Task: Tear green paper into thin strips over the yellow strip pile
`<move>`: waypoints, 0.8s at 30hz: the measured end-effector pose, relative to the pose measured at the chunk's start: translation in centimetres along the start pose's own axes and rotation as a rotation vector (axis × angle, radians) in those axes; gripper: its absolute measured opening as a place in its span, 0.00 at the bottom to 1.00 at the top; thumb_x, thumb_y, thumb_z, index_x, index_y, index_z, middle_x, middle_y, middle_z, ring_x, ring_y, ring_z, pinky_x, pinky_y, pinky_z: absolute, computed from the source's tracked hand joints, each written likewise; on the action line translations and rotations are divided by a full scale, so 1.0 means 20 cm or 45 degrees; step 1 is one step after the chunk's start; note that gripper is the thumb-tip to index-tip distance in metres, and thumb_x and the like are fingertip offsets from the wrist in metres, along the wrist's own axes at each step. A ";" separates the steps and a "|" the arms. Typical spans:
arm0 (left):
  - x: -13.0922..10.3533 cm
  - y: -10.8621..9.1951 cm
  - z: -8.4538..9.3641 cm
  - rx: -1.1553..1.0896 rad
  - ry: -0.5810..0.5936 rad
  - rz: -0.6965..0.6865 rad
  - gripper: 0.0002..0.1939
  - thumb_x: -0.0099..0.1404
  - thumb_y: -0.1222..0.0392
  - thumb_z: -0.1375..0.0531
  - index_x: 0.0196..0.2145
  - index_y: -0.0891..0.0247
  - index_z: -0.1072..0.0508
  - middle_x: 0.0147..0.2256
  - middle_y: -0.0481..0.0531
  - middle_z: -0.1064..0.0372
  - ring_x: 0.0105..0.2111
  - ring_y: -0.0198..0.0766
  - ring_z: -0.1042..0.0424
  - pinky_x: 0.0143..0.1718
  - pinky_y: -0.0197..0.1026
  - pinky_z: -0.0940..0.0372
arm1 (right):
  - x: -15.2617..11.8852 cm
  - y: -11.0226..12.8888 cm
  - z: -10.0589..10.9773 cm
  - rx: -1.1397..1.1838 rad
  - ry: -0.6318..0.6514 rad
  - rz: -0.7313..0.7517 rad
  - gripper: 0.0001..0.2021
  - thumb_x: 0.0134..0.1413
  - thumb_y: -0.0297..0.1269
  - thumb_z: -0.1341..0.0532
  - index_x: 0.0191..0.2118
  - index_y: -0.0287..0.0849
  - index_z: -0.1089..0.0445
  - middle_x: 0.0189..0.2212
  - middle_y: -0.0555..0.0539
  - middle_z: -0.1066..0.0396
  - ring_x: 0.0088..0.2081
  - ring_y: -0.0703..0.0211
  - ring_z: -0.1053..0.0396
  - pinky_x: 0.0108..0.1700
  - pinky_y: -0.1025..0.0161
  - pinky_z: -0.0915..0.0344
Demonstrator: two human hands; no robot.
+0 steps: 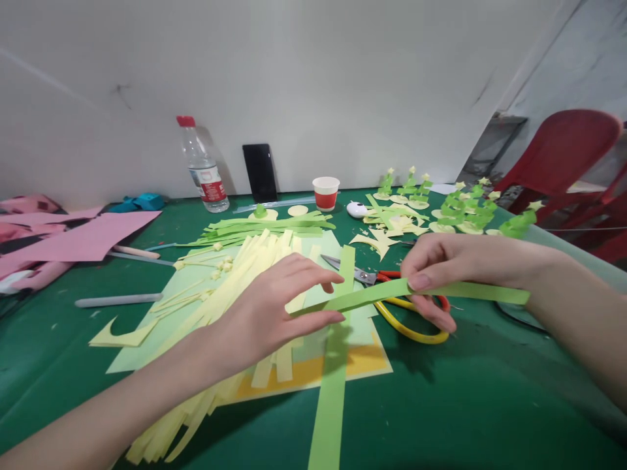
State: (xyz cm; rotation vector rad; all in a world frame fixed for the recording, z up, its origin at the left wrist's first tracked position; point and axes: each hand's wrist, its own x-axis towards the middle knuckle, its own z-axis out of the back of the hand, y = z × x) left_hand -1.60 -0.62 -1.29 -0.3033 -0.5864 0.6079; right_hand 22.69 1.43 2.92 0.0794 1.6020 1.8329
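My right hand (431, 277) pinches a light green paper strip (377, 294) near its middle; the strip's right end reaches toward my wrist. My left hand (289, 297) is beside the strip's left end, with fingers spread and the strip passing between thumb and fingers. A second green strip (333, 391) runs lengthwise beneath the first one and crosses it. Scissors (414, 333) with yellow and red handles lie under and beside my right hand. Pale yellow strips (245, 274) are heaped on light green sheets (142, 356), partly behind my left hand.
A water bottle (208, 173), black phone (259, 173) and paper cup (326, 194) stand near the wall. Small paper plants (465, 205) and scraps (392, 219) are at the back right. Pink sheets (93, 236) and a grey pen (117, 300) lie left. A red chair (563, 153) is beyond the table.
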 end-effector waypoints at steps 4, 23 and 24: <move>-0.01 -0.03 -0.01 -0.046 -0.016 0.061 0.07 0.64 0.66 0.48 0.35 0.64 0.31 0.30 0.48 0.31 0.27 0.31 0.33 0.29 0.33 0.38 | 0.02 -0.01 0.00 0.151 0.013 0.097 0.19 0.54 0.49 0.45 0.22 0.40 0.31 0.13 0.53 0.33 0.18 0.68 0.35 0.22 0.70 0.42; -0.04 -0.07 -0.07 0.017 0.011 0.227 0.08 0.66 0.60 0.55 0.30 0.61 0.41 0.20 0.41 0.42 0.15 0.27 0.43 0.16 0.31 0.49 | 0.18 -0.04 -0.33 0.375 -0.598 0.272 0.12 0.39 0.35 0.35 0.34 0.42 0.35 0.28 0.52 0.37 0.26 0.67 0.42 0.26 0.68 0.44; -0.05 -0.08 -0.08 0.023 0.022 0.245 0.08 0.66 0.59 0.55 0.31 0.61 0.42 0.18 0.39 0.44 0.13 0.27 0.44 0.14 0.31 0.51 | 0.18 -0.04 -0.34 0.376 -0.591 0.262 0.16 0.36 0.34 0.34 0.36 0.43 0.35 0.30 0.51 0.37 0.26 0.67 0.43 0.25 0.68 0.45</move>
